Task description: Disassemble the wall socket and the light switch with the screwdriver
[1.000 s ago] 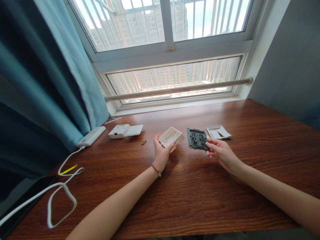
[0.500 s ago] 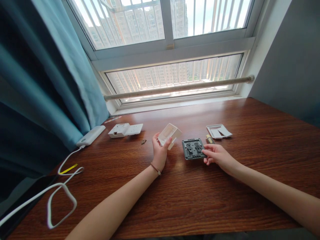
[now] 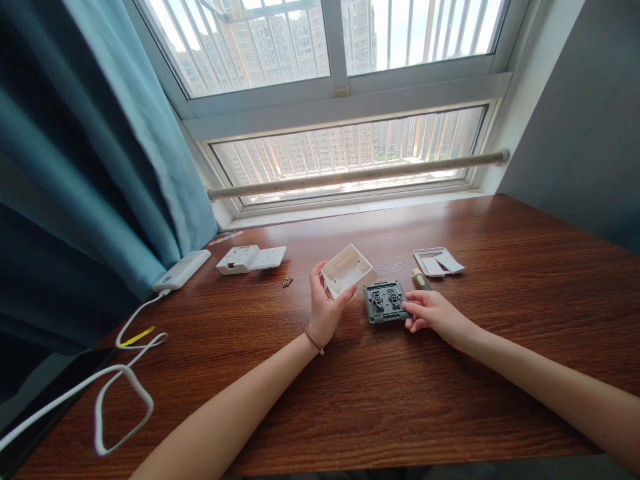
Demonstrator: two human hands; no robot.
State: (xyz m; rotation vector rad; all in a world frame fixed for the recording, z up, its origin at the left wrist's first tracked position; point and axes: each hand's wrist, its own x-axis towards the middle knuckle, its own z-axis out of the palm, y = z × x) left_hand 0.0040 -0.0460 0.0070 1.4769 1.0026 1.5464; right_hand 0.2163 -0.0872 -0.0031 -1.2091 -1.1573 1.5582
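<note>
My left hand (image 3: 327, 307) grips a white switch back box (image 3: 349, 270), tilted so its open hollow side faces me. Just to the right, my right hand (image 3: 427, 313) pinches the right edge of a dark grey switch module (image 3: 385, 301) with two black rocker mechanisms on its face. The module's left edge lies close to the box's lower right corner; whether they touch I cannot tell. Behind my right hand lies a screwdriver (image 3: 421, 279) with a yellow and grey handle, partly hidden. Several small screws (image 3: 287, 283) rest on the table left of my left hand.
A white frame with loose white plates (image 3: 439, 262) lies at the back right. At the back left sit an opened white box (image 3: 240, 260) and a white power bank (image 3: 183, 272), whose cable (image 3: 135, 373) loops over the wooden table (image 3: 400, 413). A blue curtain (image 3: 150, 133) hangs left.
My left hand has turned the white back box so its hollow inside faces me more, and shifted it slightly right. The grey switch module has moved barely, a little lower.
</note>
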